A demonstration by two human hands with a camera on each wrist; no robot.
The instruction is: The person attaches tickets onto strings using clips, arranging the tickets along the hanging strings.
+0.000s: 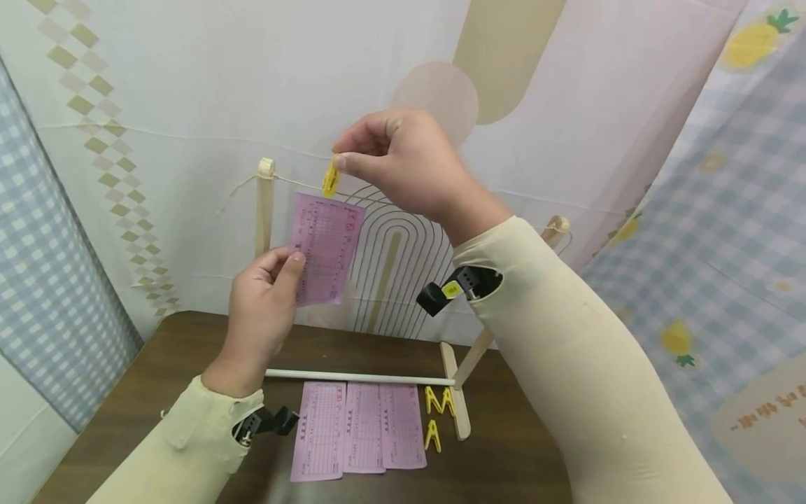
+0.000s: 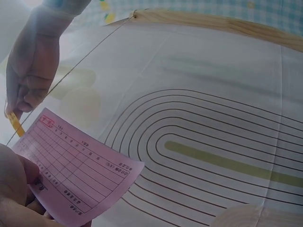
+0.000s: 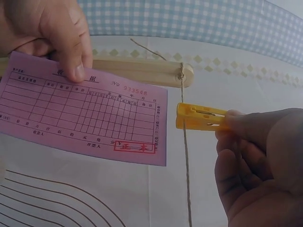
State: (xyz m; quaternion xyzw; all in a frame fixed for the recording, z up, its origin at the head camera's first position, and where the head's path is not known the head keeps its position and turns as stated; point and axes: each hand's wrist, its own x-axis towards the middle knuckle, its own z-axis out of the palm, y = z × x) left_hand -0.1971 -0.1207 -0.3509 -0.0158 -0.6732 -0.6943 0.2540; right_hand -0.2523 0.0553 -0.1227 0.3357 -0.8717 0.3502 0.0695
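The left hand (image 1: 261,301) pinched a pink rectangular paper slip (image 1: 329,245); above that hand, the right hand (image 1: 412,161) pinched a yellow plastic clothespin (image 1: 330,178).

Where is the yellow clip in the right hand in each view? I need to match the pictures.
Head: the clip is above and left of centre, at the right hand's fingertips.
Left wrist: the clip is at the left edge, slightly below mid-height.
Right wrist: the clip is right of centre, about mid-height.
Shared landmark: the string, seen close to the clip in all three.
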